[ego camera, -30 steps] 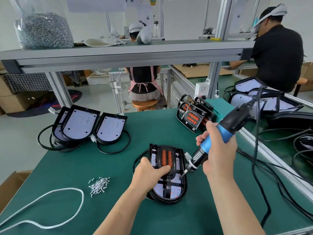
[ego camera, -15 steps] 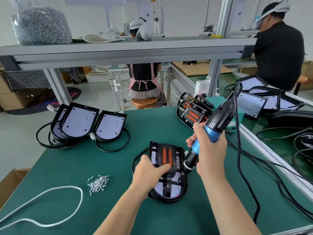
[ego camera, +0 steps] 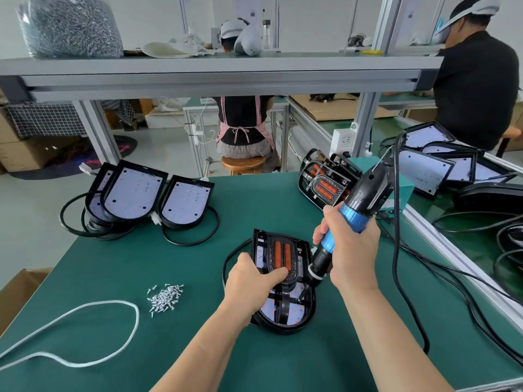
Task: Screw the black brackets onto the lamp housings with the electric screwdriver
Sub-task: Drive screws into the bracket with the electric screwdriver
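A black lamp housing [ego camera: 283, 321] lies on the green table in front of me, with a black bracket [ego camera: 294, 258] carrying two orange strips laid over it. My left hand [ego camera: 250, 281] rests on the housing's left side, thumb pressing on the bracket's lower end. My right hand [ego camera: 351, 256] grips the blue-and-black electric screwdriver [ego camera: 353, 219], held steeply. Its tip is down at the bracket's right side, near the housing's right rim. A small pile of silver screws [ego camera: 165, 298] lies to the left.
Several housings without brackets [ego camera: 141, 193] with black cables lie at the back left; finished ones [ego camera: 325, 185] stand at the back right. A white cord [ego camera: 85, 360] loops at the front left. The screwdriver's cable [ego camera: 399, 250] hangs on the right. Two people work beyond the table.
My right hand has swung the screwdriver more upright and moved its tip down to the bracket's right side. My left hand has stayed on the housing.
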Tool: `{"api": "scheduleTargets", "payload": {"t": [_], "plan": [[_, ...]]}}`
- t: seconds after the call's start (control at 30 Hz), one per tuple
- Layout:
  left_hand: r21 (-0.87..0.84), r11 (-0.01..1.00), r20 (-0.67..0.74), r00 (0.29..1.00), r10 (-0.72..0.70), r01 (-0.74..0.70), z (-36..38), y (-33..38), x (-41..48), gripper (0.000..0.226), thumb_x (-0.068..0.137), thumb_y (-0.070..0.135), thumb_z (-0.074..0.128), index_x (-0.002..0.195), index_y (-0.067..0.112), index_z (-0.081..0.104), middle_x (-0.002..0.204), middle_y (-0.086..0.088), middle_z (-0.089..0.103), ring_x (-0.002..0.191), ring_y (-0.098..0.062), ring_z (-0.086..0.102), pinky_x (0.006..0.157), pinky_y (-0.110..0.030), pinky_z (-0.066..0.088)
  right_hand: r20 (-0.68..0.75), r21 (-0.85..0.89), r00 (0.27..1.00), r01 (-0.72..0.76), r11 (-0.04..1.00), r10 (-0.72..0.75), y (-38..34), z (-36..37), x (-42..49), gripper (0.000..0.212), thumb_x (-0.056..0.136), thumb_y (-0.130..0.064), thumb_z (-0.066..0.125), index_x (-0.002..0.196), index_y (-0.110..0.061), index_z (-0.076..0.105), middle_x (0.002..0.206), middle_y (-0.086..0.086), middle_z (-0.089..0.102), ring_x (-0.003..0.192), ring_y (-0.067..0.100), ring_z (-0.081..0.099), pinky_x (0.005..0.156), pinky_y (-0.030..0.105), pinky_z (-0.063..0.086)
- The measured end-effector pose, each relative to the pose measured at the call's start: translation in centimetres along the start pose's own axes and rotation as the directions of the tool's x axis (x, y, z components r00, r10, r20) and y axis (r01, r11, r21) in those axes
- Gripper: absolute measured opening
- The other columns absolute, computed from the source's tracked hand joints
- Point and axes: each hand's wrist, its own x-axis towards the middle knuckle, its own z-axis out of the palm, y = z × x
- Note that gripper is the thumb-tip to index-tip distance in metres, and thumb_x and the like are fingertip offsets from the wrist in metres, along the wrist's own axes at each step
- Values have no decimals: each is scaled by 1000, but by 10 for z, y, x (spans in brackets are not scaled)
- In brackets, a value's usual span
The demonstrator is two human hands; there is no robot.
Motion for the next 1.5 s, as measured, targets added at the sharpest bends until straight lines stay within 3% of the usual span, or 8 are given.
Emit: {"api": "scheduleTargets", "payload": {"t": [0.27, 0.53, 0.83, 0.93, 1.13, 1.27, 1.37, 1.5], "plan": [[-18, 1000, -15, 1000, 2, -3, 2, -2, -1, 65, 56, 53, 74, 103, 11, 59, 99, -6, 71, 93, -27, 68, 88, -50, 55, 171, -32, 985, 36, 999, -30, 4, 3, -4, 25, 74, -27, 69, 81, -14, 49, 52, 2, 51, 47, 24, 50, 53, 31, 47], [-47, 999, -11, 1000, -26, 26, 1, 1, -3, 66, 55, 52, 76, 103, 11, 56, 101, -9, 70, 96, -33, 68, 82, -50, 58, 114, 85, 992, -69, 994, 59, -1, -9, 0, 18, 79, -11, 70, 94, -17, 61, 59, 5, 52, 50, 23, 51, 53, 30, 48], [-27, 999, -25, 999, -40, 39, 1, -3, -1, 61, 61, 49, 79, 103, 13, 54, 101, -8, 68, 95, -30, 67, 85, -51, 56, 105, 219, 994, 13, 976, -37, -30, -4, 16, 10, 85, -8, 67, 89, -15, 62, 62, 2, 50, 52, 19, 49, 53, 28, 46], [-27, 998, -79, 995, -53, 51, 2, -8, -1, 53, 68, 47, 80, 101, 14, 52, 98, -4, 66, 93, -24, 65, 87, -48, 55, -21, 424, 990, -117, 898, 139, -24, -13, 23, 12, 89, -9, 67, 90, -14, 57, 67, 0, 49, 55, 15, 48, 53, 25, 46], [69, 996, -139, 989, -39, 49, 1, -9, -4, 51, 77, 50, 76, 101, 13, 49, 96, -2, 64, 88, -18, 62, 79, -41, 55, -127, 752, 853, -251, 610, 507, 19, -43, 23, 19, 93, -18, 69, 86, -12, 53, 71, -2, 56, 55, 10, 57, 54, 20, 50], [226, 973, -144, 987, 69, -35, -15, -8, -2, 48, 89, 59, 57, 104, 14, 52, 98, 3, 63, 93, -17, 60, 78, -34, 46, -111, 818, 798, -265, 510, 592, 45, -54, 18, 27, 91, -23, 73, 96, -13, 49, 84, 2, 55, 63, 13, 57, 65, 20, 50], [393, 914, -272, 937, 220, -100, -49, -14, 7, 25, 96, 38, 55, 99, 17, 67, 97, -1, 65, 95, -24, 60, 76, -32, 43, -92, 819, 796, -281, 500, 598, 51, -57, 20, 33, 88, -25, 76, 101, -14, 48, 81, 4, 57, 64, 14, 58, 59, 22, 51], [549, 834, -317, 936, 155, 48, -102, -29, 18, 8, 86, 20, 62, 88, 22, 69, 92, 3, 68, 93, -24, 62, 79, -35, 52, -100, 808, 794, -288, 515, 600, 54, -57, 19, 31, 88, -25, 76, 101, -13, 50, 85, 3, 57, 64, 14, 57, 57, 22, 52]]}}
